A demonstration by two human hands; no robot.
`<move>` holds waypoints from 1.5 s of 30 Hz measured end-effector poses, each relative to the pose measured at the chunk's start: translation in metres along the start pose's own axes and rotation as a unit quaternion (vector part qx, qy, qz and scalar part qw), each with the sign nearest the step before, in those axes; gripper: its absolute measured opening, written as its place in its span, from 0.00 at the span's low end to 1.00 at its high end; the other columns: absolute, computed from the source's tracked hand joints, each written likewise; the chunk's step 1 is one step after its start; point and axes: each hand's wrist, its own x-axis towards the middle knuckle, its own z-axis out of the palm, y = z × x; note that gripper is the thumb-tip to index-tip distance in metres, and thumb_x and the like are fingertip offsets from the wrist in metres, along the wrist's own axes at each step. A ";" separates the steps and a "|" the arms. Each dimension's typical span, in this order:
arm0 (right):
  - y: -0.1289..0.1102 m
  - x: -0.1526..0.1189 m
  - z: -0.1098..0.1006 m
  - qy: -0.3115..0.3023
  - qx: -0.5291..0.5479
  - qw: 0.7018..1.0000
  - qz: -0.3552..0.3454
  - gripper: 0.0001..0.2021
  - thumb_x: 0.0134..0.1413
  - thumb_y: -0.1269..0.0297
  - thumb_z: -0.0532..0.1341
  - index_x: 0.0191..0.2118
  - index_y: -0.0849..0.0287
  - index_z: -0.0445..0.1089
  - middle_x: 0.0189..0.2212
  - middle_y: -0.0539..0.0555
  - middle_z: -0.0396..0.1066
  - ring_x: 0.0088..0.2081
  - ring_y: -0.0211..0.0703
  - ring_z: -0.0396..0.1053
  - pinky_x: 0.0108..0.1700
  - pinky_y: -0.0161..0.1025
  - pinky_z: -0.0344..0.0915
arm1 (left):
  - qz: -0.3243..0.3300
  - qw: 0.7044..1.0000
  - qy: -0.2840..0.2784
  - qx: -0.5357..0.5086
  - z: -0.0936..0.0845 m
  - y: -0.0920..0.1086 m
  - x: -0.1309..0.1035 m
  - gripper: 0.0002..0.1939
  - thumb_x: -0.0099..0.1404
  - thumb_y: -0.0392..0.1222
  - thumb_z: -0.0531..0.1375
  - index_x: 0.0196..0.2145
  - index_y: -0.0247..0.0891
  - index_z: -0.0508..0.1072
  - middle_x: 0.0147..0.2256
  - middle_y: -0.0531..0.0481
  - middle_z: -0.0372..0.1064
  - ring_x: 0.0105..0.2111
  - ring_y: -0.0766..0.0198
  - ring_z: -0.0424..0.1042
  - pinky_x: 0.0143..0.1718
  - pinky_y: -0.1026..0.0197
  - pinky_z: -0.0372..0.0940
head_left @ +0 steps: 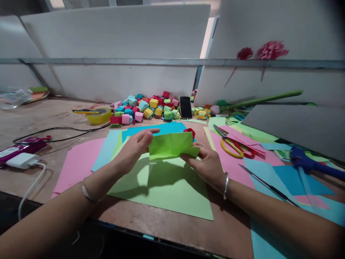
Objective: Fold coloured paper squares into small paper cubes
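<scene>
A bright green folded sheet of paper (pixel 171 145) is held up above the worktable between both hands. My left hand (pixel 134 149) is at its left edge, thumb at the edge and index finger stretched along the top; the other fingers are hidden. At the lower right corner, my right hand (pixel 206 165) pinches the paper, where a flap sticks out. A small red paper piece (pixel 190 131) shows just behind its upper right corner. Beneath lies a pale green sheet (pixel 172 198), shadowed by the hands.
Several coloured paper cubes (pixel 153 103) are heaped at the back beside a phone (pixel 185 107). Scissors (pixel 231 144), a craft knife (pixel 266 185) and a blue glue gun (pixel 304 162) lie right. Left are a yellow tape roll (pixel 98 117) and a white charger (pixel 23 160).
</scene>
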 end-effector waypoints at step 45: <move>0.002 0.005 -0.006 -0.011 0.100 0.986 0.131 0.11 0.50 0.58 0.63 0.34 0.61 0.72 0.24 0.50 0.67 0.25 0.37 0.62 0.26 0.35 0.59 | 0.049 0.959 0.045 0.275 0.008 -0.002 -0.002 0.06 0.54 0.42 0.64 0.29 0.40 0.81 0.28 0.50 0.78 0.27 0.61 0.73 0.28 0.62 0.65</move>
